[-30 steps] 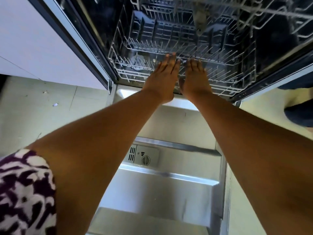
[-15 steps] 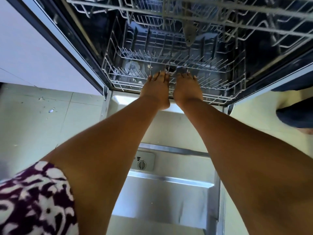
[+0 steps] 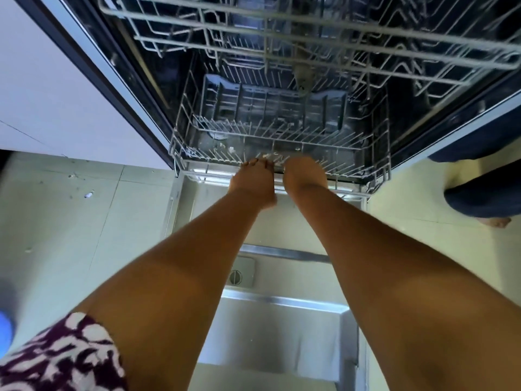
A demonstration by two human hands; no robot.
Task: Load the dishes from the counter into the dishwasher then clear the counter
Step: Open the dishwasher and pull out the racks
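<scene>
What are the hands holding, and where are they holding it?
The left hand and right hand grip the lower rack at the middle of its front rim.

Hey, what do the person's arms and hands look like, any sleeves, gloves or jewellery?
Both arms are bare down to the left hand and right hand: no gloves, watch or bracelet show. A patterned sleeve, dark purple and white, sits at the top of the left arm; none shows on the right arm.
</scene>
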